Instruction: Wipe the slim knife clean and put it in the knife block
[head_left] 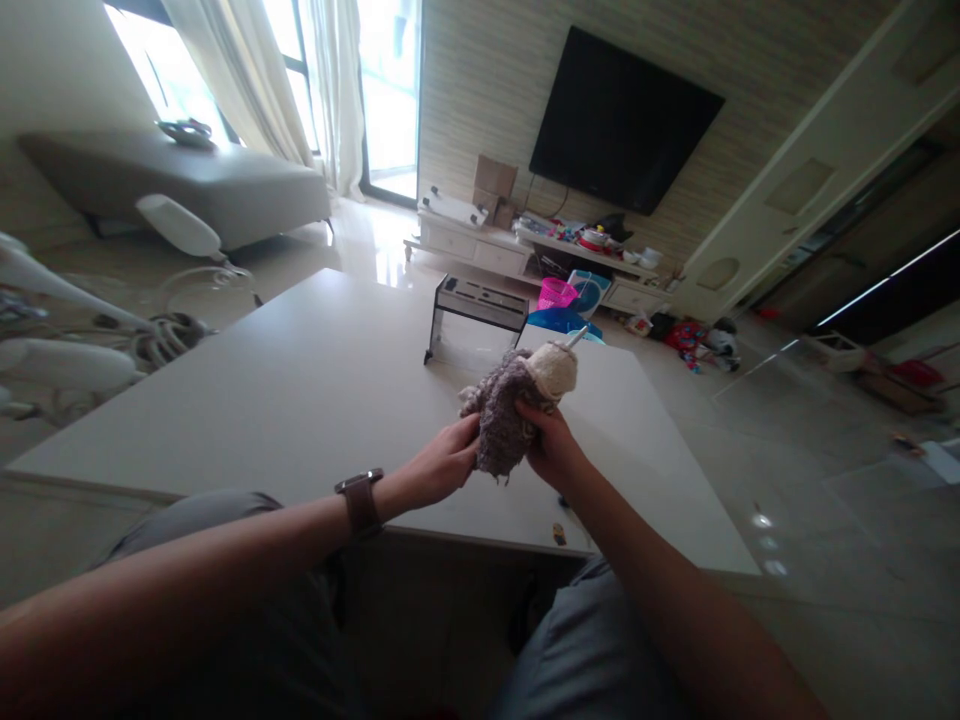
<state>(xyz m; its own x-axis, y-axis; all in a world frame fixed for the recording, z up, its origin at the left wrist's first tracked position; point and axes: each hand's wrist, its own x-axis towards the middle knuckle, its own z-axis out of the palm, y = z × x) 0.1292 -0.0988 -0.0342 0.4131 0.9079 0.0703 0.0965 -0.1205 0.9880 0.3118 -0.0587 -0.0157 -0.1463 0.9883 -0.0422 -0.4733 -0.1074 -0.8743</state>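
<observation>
A fuzzy grey-brown knitted bundle (504, 415) is held up over the white table, between my two hands. Wrapped in it or joined to it is a cream woolly roll (555, 368), from which a thin pale stick (577, 337) pokes out at the upper right. My left hand (448, 458) grips the bundle's lower left side, its fingertips partly hidden behind the wool. On the right side, my right hand (551, 440) is closed round the bundle with the thumb pressed on top. Past the bundle stands a black-framed clear stand (480, 325).
The white table (300, 380) spreads out before my knees. A small yellow-and-dark item (559, 534) lies near its front edge. Beyond it are a pink basket (556, 293), a cluttered low cabinet (480, 248) and a wall television (622, 120). White appliance parts (67, 365) stand at left.
</observation>
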